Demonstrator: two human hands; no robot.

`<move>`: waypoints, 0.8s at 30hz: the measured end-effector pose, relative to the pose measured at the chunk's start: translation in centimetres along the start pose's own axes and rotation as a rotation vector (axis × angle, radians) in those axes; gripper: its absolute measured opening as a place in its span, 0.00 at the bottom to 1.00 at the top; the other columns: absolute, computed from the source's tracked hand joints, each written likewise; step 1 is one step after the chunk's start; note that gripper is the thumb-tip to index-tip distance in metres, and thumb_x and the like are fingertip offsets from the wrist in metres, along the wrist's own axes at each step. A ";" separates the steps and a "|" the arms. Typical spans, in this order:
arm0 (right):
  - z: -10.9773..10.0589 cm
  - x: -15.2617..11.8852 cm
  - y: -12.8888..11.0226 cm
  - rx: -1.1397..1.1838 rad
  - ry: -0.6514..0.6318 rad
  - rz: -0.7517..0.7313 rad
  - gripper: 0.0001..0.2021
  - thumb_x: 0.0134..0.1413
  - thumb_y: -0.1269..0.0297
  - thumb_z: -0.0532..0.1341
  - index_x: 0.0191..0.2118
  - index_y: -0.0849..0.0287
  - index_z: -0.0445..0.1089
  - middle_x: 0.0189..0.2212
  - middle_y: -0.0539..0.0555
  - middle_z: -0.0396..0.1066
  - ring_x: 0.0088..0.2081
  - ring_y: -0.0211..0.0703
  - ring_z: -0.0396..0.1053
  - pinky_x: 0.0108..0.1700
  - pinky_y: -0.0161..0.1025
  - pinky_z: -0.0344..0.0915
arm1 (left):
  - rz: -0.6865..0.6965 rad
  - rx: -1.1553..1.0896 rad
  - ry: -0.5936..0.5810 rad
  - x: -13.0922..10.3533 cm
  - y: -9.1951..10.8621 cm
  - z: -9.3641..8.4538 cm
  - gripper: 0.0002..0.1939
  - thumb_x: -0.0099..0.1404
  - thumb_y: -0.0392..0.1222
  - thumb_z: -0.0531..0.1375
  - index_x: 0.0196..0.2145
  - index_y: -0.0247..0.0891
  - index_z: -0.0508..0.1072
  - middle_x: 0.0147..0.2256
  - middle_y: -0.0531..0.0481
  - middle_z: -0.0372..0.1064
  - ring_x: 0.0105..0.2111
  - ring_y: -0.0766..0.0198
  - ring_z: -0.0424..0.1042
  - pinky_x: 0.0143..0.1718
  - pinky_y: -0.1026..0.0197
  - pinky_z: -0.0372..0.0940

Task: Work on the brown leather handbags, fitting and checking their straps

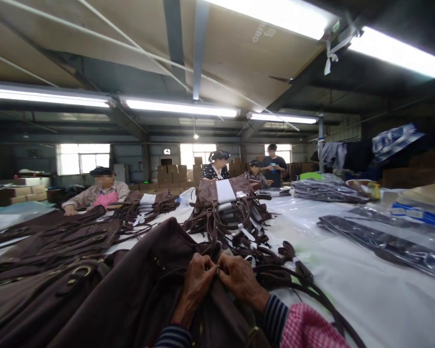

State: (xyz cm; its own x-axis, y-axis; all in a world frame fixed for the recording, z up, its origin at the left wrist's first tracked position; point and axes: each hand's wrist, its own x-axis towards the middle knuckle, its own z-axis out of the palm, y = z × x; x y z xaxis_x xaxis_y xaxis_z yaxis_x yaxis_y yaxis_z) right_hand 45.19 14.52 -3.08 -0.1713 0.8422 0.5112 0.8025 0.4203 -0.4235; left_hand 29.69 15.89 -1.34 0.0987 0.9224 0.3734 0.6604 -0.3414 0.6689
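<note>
A large dark brown bag [145, 270] lies across the near part of the table, under both hands. My left hand [199, 278] is closed in a pinch at the bag's edge. Facing it, my right hand [237, 278] pinches the same spot, with the fingertips of the two hands nearly touching. A small piece shows between the fingertips, too small to name. Brown straps [275, 273] lie just beyond and to the right of my right hand.
Stacked brown bags [221, 193] with white wrapping stand ahead. More brown bags [58, 241] lie at left. Plastic-wrapped bags [384, 237] rest at right on the white table [377, 299]. A person [103, 191] works across the table at left; several others stand farther back.
</note>
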 end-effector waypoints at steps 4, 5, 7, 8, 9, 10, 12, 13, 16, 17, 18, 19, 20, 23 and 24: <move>0.3 -0.3 0.2 -0.133 0.013 0.017 0.11 0.49 0.73 0.58 0.40 0.58 0.71 0.33 0.53 0.76 0.38 0.46 0.73 0.34 0.38 0.49 | -0.001 0.001 0.041 0.3 -0.6 0.2 0.07 0.57 0.35 0.58 0.22 0.36 0.72 0.32 0.49 0.66 0.36 0.58 0.70 0.40 0.59 0.61; 0.5 -0.3 0.3 -0.132 0.014 0.017 0.11 0.48 0.74 0.58 0.39 0.58 0.70 0.33 0.53 0.76 0.38 0.46 0.73 0.35 0.38 0.50 | -0.008 0.003 0.042 0.4 -0.8 0.3 0.07 0.57 0.36 0.58 0.22 0.36 0.72 0.32 0.49 0.67 0.37 0.58 0.70 0.40 0.59 0.61; 0.7 -0.4 0.4 -0.098 0.027 0.019 0.10 0.48 0.75 0.58 0.37 0.58 0.70 0.33 0.52 0.75 0.38 0.45 0.72 0.36 0.38 0.50 | -0.019 0.009 0.032 0.6 -1.0 0.3 0.07 0.57 0.36 0.58 0.23 0.35 0.73 0.32 0.49 0.67 0.37 0.58 0.70 0.40 0.60 0.60; 0.8 -0.4 0.6 -0.071 0.040 0.020 0.08 0.49 0.75 0.58 0.36 0.58 0.70 0.32 0.52 0.75 0.38 0.44 0.72 0.36 0.37 0.51 | -0.024 0.013 0.025 0.6 -1.2 0.3 0.07 0.57 0.36 0.58 0.23 0.35 0.73 0.32 0.49 0.67 0.37 0.59 0.70 0.40 0.60 0.60; 1.0 -0.3 0.7 -0.041 0.053 0.021 0.07 0.50 0.74 0.58 0.35 0.58 0.70 0.32 0.51 0.75 0.37 0.43 0.72 0.36 0.37 0.51 | -0.025 0.014 0.022 0.7 -1.2 0.4 0.07 0.57 0.36 0.58 0.24 0.35 0.73 0.32 0.49 0.67 0.37 0.59 0.70 0.40 0.60 0.60; 1.0 -0.3 0.8 -0.009 0.066 0.021 0.06 0.51 0.74 0.58 0.34 0.57 0.69 0.31 0.51 0.74 0.36 0.43 0.71 0.35 0.37 0.51 | -0.023 0.014 0.021 0.7 -1.2 0.3 0.07 0.58 0.37 0.58 0.24 0.35 0.74 0.32 0.49 0.67 0.37 0.59 0.70 0.39 0.60 0.60; 1.0 -0.2 1.0 0.054 0.083 0.030 0.05 0.53 0.73 0.58 0.33 0.57 0.69 0.31 0.50 0.74 0.35 0.42 0.71 0.36 0.36 0.52 | -0.024 0.019 0.020 0.6 -1.0 0.3 0.07 0.58 0.38 0.58 0.24 0.35 0.74 0.32 0.49 0.67 0.37 0.59 0.70 0.39 0.61 0.60; 0.8 -0.2 1.1 0.086 0.079 0.038 0.05 0.53 0.73 0.58 0.33 0.58 0.69 0.30 0.50 0.74 0.35 0.41 0.71 0.36 0.35 0.53 | -0.020 0.029 0.022 0.4 -0.8 0.2 0.07 0.58 0.38 0.58 0.25 0.35 0.74 0.32 0.49 0.67 0.37 0.59 0.69 0.39 0.60 0.60; -0.2 -0.6 1.1 0.172 0.052 0.060 0.05 0.55 0.71 0.58 0.32 0.58 0.70 0.28 0.51 0.73 0.33 0.40 0.71 0.36 0.34 0.54 | 0.033 0.085 0.021 -0.3 0.1 -0.2 0.07 0.59 0.38 0.58 0.25 0.35 0.73 0.31 0.47 0.68 0.39 0.56 0.68 0.41 0.59 0.59; -0.6 -0.7 1.1 0.192 0.042 0.057 0.05 0.56 0.70 0.58 0.32 0.58 0.70 0.27 0.50 0.73 0.32 0.40 0.70 0.36 0.34 0.55 | 0.055 0.099 0.014 -0.6 0.3 -0.2 0.07 0.59 0.37 0.58 0.25 0.35 0.73 0.31 0.47 0.69 0.40 0.55 0.68 0.41 0.59 0.59; -1.0 -0.9 1.0 0.198 0.038 0.062 0.05 0.56 0.69 0.58 0.31 0.58 0.70 0.27 0.50 0.72 0.31 0.40 0.70 0.35 0.34 0.55 | 0.054 0.104 0.005 -0.7 0.5 -0.3 0.08 0.60 0.37 0.57 0.25 0.36 0.73 0.31 0.47 0.69 0.41 0.56 0.68 0.41 0.59 0.59; -1.5 -1.0 1.0 0.196 0.034 0.058 0.05 0.56 0.68 0.58 0.31 0.58 0.70 0.26 0.50 0.72 0.31 0.40 0.69 0.35 0.34 0.55 | 0.037 0.108 -0.002 -0.7 0.7 -0.2 0.08 0.61 0.38 0.57 0.26 0.37 0.73 0.32 0.47 0.70 0.42 0.56 0.68 0.41 0.60 0.58; -1.8 -1.1 1.1 0.188 0.021 0.046 0.05 0.56 0.68 0.58 0.30 0.58 0.70 0.25 0.50 0.71 0.30 0.40 0.68 0.35 0.35 0.54 | 0.009 0.110 -0.009 -0.7 0.7 -0.2 0.08 0.61 0.38 0.57 0.26 0.37 0.73 0.32 0.47 0.71 0.42 0.57 0.68 0.41 0.60 0.58; -2.7 -1.3 0.9 0.133 -0.036 0.015 0.04 0.53 0.69 0.59 0.28 0.58 0.68 0.23 0.48 0.68 0.28 0.39 0.66 0.33 0.35 0.52 | -0.085 0.105 -0.032 -0.4 0.7 0.1 0.08 0.61 0.39 0.58 0.26 0.37 0.73 0.31 0.48 0.73 0.39 0.58 0.69 0.36 0.61 0.56; -2.8 -1.5 0.8 0.114 -0.055 0.005 0.04 0.52 0.69 0.59 0.28 0.58 0.68 0.22 0.48 0.68 0.27 0.38 0.65 0.33 0.35 0.51 | -0.108 0.100 -0.038 -0.3 0.8 0.1 0.08 0.61 0.39 0.58 0.25 0.37 0.73 0.30 0.48 0.73 0.37 0.59 0.69 0.34 0.61 0.56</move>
State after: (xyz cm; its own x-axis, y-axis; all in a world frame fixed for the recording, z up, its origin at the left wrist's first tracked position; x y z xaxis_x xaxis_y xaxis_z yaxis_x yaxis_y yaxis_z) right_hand 47.72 12.68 -2.05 -0.2007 0.8603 0.4686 0.7338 0.4489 -0.5100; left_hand 30.27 15.37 -0.99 0.0498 0.9595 0.2774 0.7393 -0.2222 0.6357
